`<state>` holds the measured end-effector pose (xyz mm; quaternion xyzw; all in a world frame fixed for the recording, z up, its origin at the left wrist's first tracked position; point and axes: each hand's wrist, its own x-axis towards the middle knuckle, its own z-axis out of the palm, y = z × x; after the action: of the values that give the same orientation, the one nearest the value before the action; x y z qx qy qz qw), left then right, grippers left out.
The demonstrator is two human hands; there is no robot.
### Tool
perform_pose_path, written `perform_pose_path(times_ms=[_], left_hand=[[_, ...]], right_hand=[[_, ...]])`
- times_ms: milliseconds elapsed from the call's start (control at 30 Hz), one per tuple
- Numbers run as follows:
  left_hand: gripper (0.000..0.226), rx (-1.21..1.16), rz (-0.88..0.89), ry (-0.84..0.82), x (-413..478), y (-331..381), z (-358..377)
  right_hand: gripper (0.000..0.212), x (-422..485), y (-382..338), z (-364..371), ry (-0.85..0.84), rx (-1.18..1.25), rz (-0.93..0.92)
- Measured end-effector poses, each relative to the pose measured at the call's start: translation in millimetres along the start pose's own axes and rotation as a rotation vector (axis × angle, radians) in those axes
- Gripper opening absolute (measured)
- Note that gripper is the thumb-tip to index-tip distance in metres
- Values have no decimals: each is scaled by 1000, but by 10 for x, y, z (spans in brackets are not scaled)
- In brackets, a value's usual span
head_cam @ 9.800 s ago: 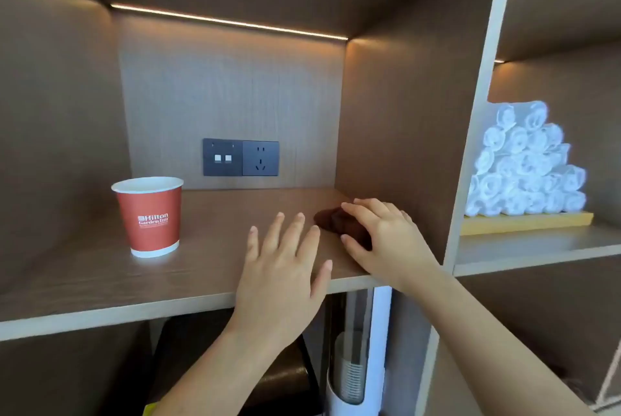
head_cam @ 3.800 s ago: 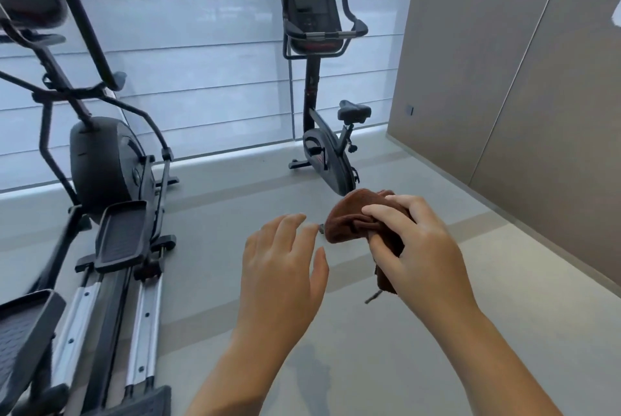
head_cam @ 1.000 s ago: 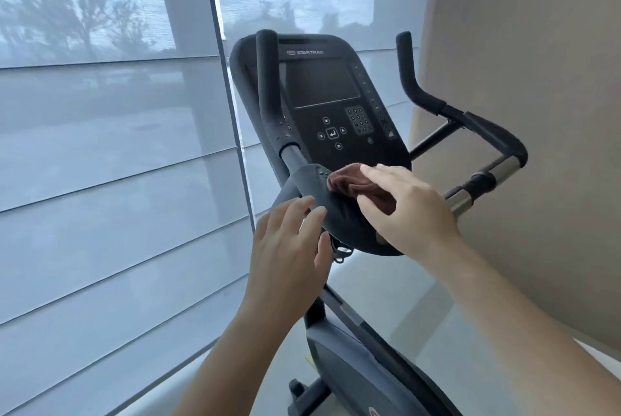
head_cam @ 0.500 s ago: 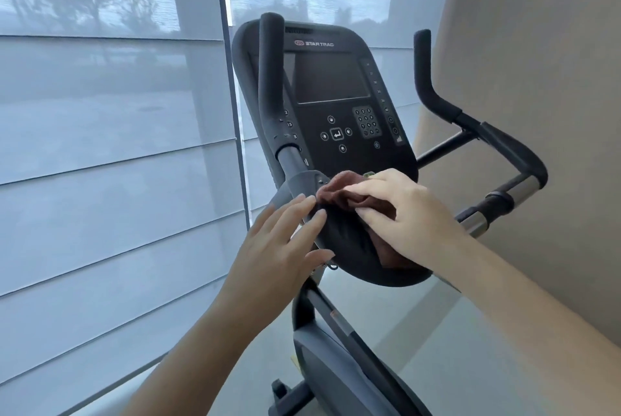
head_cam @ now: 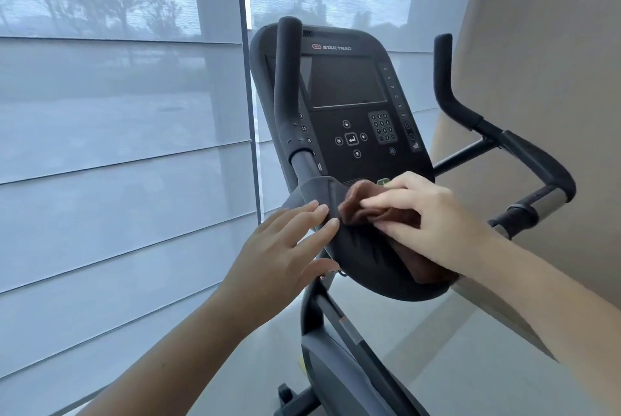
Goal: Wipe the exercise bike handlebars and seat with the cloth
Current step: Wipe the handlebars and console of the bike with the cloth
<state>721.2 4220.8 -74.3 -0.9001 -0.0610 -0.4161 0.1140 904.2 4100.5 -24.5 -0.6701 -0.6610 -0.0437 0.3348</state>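
Observation:
A black exercise bike stands in front of me, its console [head_cam: 349,103] facing me. The left handlebar [head_cam: 285,89] rises beside the console; the right handlebar [head_cam: 484,126] bends out to a silver grip at the right. My right hand [head_cam: 426,217] holds the bunched brown cloth [head_cam: 356,205] and presses it on the dark housing [head_cam: 366,254] below the console. My left hand [head_cam: 285,251] has straight fingers touching the left edge of that housing, next to the cloth. The seat is out of view.
A large window with a sheer blind [head_cam: 117,146] fills the left side, close behind the bike. A beige wall [head_cam: 537,46] runs along the right. The bike's frame and body [head_cam: 339,365] drop toward the pale floor below my arms.
Since the shelf, my right hand carried the cloth to the bike. In the last second I came closer, and the cloth stayed pressed on the housing under the console.

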Motion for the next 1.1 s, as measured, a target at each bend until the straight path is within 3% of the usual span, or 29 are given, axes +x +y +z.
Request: perform_pose_path(times_ms=[100, 200, 333, 567, 667, 833, 1000, 1100], left_hand=[[40, -32, -35, 19, -9, -13, 23], [38, -98, -78, 51, -7, -25, 47], [39, -114, -98, 58, -12, -30, 54], [36, -152, -119, 123, -33, -17, 98], [36, -175, -136, 139, -27, -13, 118], [39, -201, -186, 128, -64, 56, 89], [38, -204, -202, 118, -70, 62, 65], [38, -211, -218, 137, -67, 58, 88]], right_hand=[[29, -172, 63, -2, 70, -30, -10], [27, 201, -64, 145, 128, 26, 4], [23, 525, -160, 247, 88, 54, 2], [31, -227, 135, -70, 22, -15, -59], [25, 69, 26, 61, 108, 23, -54], [23, 553, -133, 217, 61, 95, -22], [30, -94, 78, -80, -30, 53, -70], [28, -221, 127, -71, 21, -49, -119]])
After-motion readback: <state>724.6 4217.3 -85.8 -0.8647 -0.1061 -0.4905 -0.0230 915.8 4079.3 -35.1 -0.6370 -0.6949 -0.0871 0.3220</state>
